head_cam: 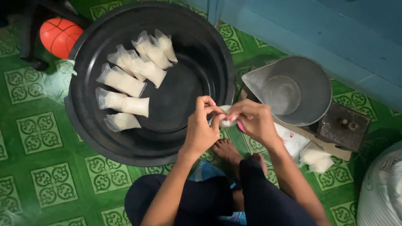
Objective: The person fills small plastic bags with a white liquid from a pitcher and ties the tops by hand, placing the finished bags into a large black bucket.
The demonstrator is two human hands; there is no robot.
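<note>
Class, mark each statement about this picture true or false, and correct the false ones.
1. Both hands, left hand and right hand, hold one small white bag. True.
2. The black basin holds filled bags. True.
3. The orange ball lies inside the basin. False: it lies outside, on the floor beside it.
4. The grey scale pan is heaped with powder. False: it looks empty.
</note>
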